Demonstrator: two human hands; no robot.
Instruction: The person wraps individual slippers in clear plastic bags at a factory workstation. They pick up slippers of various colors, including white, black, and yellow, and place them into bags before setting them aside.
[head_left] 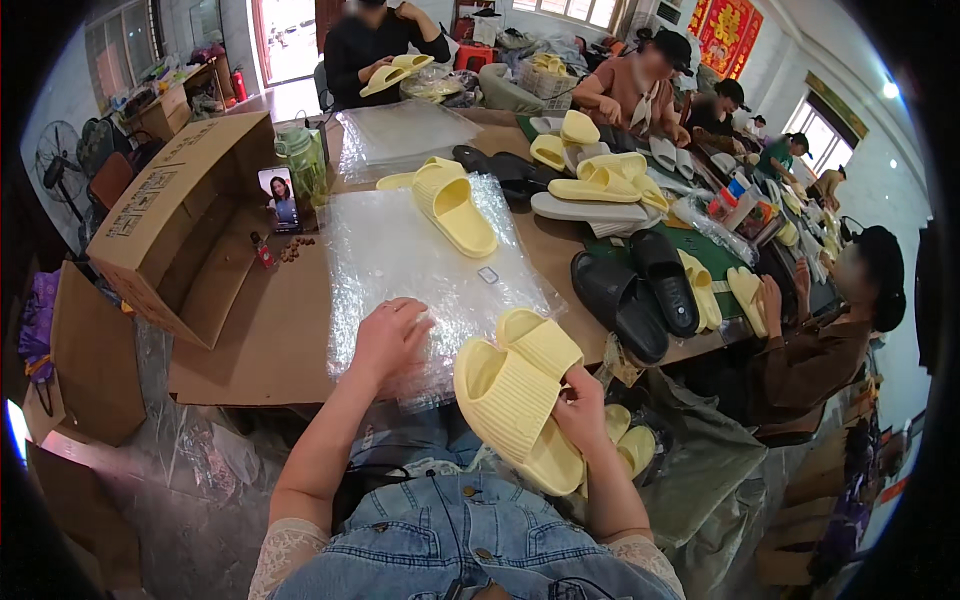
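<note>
My right hand (580, 408) is closed on a pair of pale yellow slippers (510, 405), ribbed across the straps. It grips them at their right side, over the near edge of the table. My left hand (392, 338) lies on a stack of clear plastic bags (375, 260), fingers stretched out and somewhat apart, with nothing held. On the far part of that stack rests another yellow slipper (455, 208), and a second one shows partly behind it. A small pale label or packet (487, 275) lies on the plastic near them.
An open cardboard box (175, 240) stands at the left, with a phone (280, 200) and a green jar (300, 160) beside it. Black slippers (620, 300) and a pile of yellow and grey slippers (605, 185) cover the right. Several people work around the table.
</note>
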